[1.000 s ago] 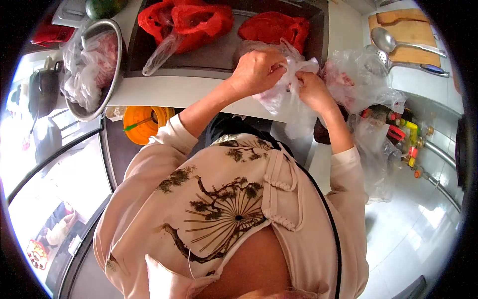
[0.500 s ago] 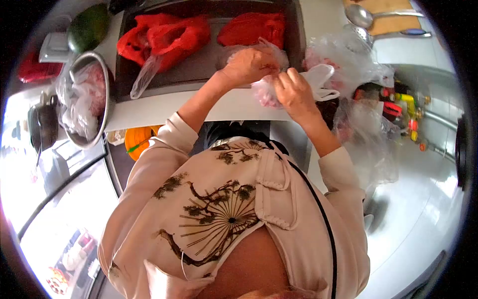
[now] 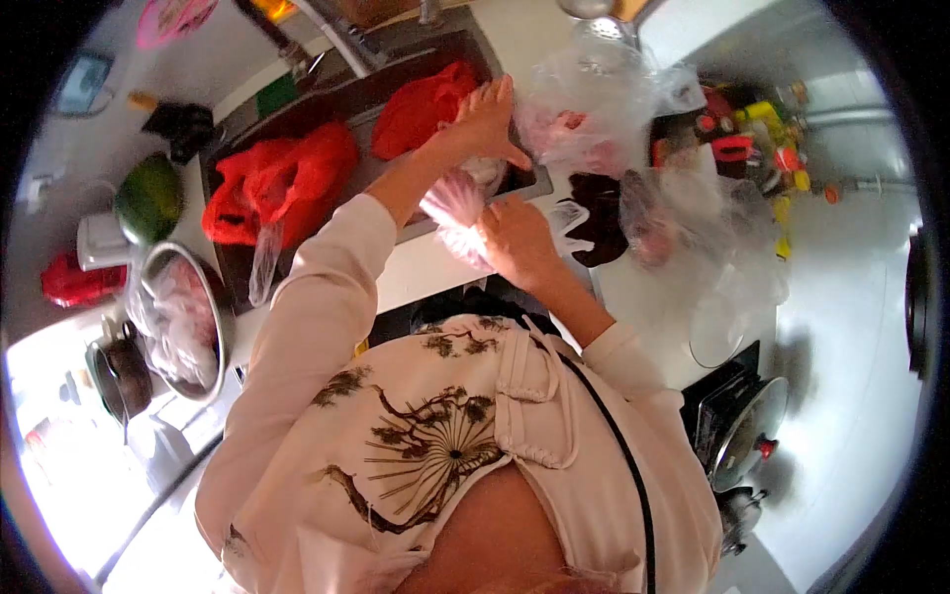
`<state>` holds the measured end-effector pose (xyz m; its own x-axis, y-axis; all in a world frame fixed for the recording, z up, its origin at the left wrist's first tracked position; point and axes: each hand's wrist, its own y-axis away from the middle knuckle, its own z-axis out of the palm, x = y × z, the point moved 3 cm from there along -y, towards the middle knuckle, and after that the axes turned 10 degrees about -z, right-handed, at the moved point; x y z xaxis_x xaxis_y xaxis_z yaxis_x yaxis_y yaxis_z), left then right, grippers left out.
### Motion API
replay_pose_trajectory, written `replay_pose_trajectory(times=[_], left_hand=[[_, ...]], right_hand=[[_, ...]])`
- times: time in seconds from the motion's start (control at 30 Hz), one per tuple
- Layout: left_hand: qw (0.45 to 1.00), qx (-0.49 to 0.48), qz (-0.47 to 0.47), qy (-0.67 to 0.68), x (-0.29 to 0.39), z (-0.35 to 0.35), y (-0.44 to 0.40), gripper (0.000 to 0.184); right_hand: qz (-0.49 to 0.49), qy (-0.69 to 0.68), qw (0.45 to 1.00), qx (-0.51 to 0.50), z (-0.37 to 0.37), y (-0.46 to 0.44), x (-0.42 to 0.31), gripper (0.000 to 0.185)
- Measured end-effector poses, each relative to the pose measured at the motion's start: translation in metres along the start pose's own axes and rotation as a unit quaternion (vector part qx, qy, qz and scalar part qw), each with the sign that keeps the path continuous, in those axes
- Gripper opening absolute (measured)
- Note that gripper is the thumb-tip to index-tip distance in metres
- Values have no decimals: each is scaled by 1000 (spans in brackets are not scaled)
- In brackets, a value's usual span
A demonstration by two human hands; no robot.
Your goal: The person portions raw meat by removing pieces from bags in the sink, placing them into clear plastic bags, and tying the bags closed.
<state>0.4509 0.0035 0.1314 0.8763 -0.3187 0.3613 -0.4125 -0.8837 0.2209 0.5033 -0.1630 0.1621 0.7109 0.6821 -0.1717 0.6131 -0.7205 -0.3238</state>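
My right hand [image 3: 517, 243] is closed on a small clear plastic bag [image 3: 453, 210] with pink, meat-like contents, held over the counter's front edge. My left hand [image 3: 485, 127] is raised just above the bag, fingers spread, with nothing visible in it. Behind the left hand, a red plastic bag [image 3: 421, 104] lies in the dark sink [image 3: 226, 272]. A second red bag [image 3: 287, 178] is farther left in it. Right of my hands, a large clear plastic bag [image 3: 574, 119] holds more pink pieces.
On the left are a metal bowl [image 3: 226, 346] with bagged pink pieces and a dark green melon [image 3: 148, 198]. Crumpled clear bags [image 3: 732, 233] and bottles [image 3: 762, 119] stand at the right. A lidded pan [image 3: 747, 436] sits at lower right. A faucet [image 3: 336, 40] rises behind the sink.
My left hand has let go of the small bag and opened its fingers. My right hand still grips the bag. The view has turned, showing the faucet and the pan.
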Motion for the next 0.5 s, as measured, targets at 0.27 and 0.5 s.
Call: replay_pose_trajectory(times=[0.27,0.5], left_hand=[[981,32,26,190,117,15,-43,135],[962,-206,-80,158,109,56,-109,71]], right_hand=[[39,30,998,43,3,9,-5,16],[75,-34,997,-7,7,11,-6,21]])
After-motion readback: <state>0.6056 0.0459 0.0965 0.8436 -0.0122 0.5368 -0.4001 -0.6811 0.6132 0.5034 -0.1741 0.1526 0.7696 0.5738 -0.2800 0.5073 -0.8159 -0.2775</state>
